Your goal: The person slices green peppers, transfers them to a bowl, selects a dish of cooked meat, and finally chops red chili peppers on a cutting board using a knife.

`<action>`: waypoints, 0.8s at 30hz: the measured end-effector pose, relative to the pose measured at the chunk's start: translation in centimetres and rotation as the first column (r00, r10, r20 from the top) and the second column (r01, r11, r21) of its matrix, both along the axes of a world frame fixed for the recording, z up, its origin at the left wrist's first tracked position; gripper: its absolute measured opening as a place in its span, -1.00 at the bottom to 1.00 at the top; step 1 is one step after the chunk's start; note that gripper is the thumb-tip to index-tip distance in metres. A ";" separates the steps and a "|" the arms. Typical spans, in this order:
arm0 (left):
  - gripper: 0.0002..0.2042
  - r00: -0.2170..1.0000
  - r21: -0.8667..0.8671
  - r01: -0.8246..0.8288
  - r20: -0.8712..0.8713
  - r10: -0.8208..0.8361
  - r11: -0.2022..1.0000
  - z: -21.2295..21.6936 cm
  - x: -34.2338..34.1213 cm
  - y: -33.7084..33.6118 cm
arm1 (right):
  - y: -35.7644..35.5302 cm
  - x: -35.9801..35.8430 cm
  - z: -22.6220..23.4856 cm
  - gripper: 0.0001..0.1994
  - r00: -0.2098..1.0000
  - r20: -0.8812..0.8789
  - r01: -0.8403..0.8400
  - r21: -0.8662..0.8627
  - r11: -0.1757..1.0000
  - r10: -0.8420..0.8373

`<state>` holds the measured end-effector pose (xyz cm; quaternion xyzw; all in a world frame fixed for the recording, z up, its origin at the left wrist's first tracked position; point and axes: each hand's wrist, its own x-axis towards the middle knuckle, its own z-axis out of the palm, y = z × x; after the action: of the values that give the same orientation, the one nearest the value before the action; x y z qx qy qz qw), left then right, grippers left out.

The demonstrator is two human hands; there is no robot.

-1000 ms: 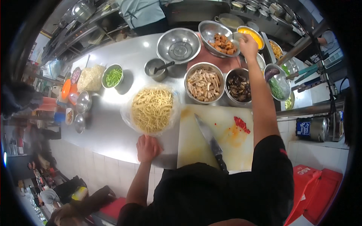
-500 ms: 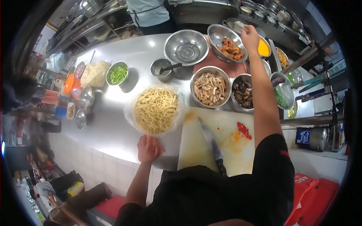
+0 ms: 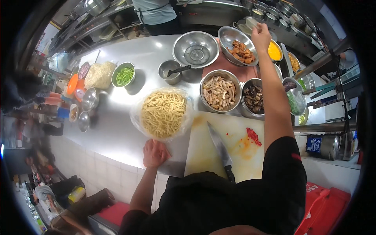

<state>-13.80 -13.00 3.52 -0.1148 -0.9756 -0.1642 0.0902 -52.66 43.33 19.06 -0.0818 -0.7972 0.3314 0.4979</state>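
My left hand point(image 3: 154, 153) lies closed at the table's front edge, against a reddish cloth point(image 3: 167, 154) that shows beside its fingers. Just beyond it is a clear bag of thick yellow noodles point(image 3: 163, 113). My right arm reaches far across the table. Its hand point(image 3: 261, 37) is closed with a small translucent piece point(image 3: 252, 23) at the fingertips, too unclear to name. Beside that hand a tilted steel bowl point(image 3: 227, 35) holds browned chunks of food point(image 3: 241, 52). Under the forearm stand a bowl of sliced pale meat point(image 3: 220, 91) and one of dark pieces point(image 3: 253, 96).
A knife point(image 3: 220, 145) and chopped red pepper point(image 3: 253, 136) lie on the cutting board point(image 3: 199, 156). Farther off are a steel colander point(image 3: 184, 39), a pot with a black-handled utensil point(image 3: 172, 78) and a bowl of chopped greens point(image 3: 124, 76). A co-worker point(image 3: 156, 13) stands beyond the table.
My right hand has turned slightly at the far bowl, and the piece at its fingertips is less blurred. My left hand stays at the edge. The whole view has shifted a little.
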 end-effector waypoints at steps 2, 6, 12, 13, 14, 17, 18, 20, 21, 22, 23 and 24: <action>-0.48 1.000 -0.012 0.003 0.026 -0.002 1.000 0.1 -0.1 -0.2 | 0.5 0.1 0.0 -0.75 0.992 0.127 0.008 0.010 1.000 -0.009; -0.45 1.000 -0.014 0.014 -0.006 -0.014 1.000 -0.1 -0.3 -0.2 | 1.5 -0.9 -0.6 -0.73 0.979 0.197 0.034 0.049 0.998 -0.043; -0.48 1.000 -0.009 0.008 0.009 -0.008 1.000 0.2 -0.1 0.0 | 4.3 1.3 -2.5 -0.71 0.979 0.170 0.112 0.025 0.993 -0.114; -0.49 1.000 -0.002 0.005 -0.003 -0.005 1.000 0.1 -0.6 0.3 | 5.4 1.7 -2.3 -0.72 0.924 0.360 0.105 0.073 0.992 -0.125; -0.49 1.000 0.003 -0.002 -0.011 0.002 1.000 0.0 -0.6 0.3 | 5.2 2.1 -2.8 -0.72 0.940 0.321 0.094 0.079 0.992 -0.115; -0.49 0.998 -0.034 -0.016 0.055 0.018 0.999 0.3 0.3 0.1 | 5.1 3.9 -4.2 -0.72 0.946 0.308 0.073 0.110 0.991 -0.104; -0.47 1.000 -0.053 -0.006 0.030 0.007 0.999 0.0 0.4 0.0 | 5.3 4.3 -4.6 -0.71 0.920 0.375 0.073 0.126 0.989 -0.116; -0.43 0.999 -0.093 0.016 -0.033 -0.019 0.996 -0.4 -0.2 -0.1 | 5.8 4.9 -4.8 -0.70 0.859 0.493 0.072 0.155 0.985 -0.141; -0.44 0.999 -0.090 0.007 -0.032 -0.010 0.996 -0.1 -0.4 0.0 | 4.0 5.3 -4.8 -0.72 0.929 0.339 0.101 0.145 0.984 -0.146; -0.45 1.000 -0.086 -0.002 -0.031 -0.001 0.996 0.2 -0.4 0.1 | 2.5 5.4 -4.3 -0.72 0.953 0.291 0.059 0.081 0.995 -0.080; -0.46 1.000 -0.082 0.004 -0.017 -0.005 0.997 0.4 0.0 0.2 | 1.9 6.3 -4.2 -0.73 0.968 0.250 0.026 0.020 0.999 -0.030; -0.46 1.000 -0.085 0.005 -0.024 -0.007 0.996 0.1 0.1 0.2 | 1.6 7.2 -4.0 -0.73 0.978 0.206 -0.010 -0.040 0.999 0.018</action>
<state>-13.69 -12.81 3.67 -0.1233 -0.9802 -0.1213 0.0963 -45.44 44.96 15.01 -0.1197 -0.8386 0.3400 0.4085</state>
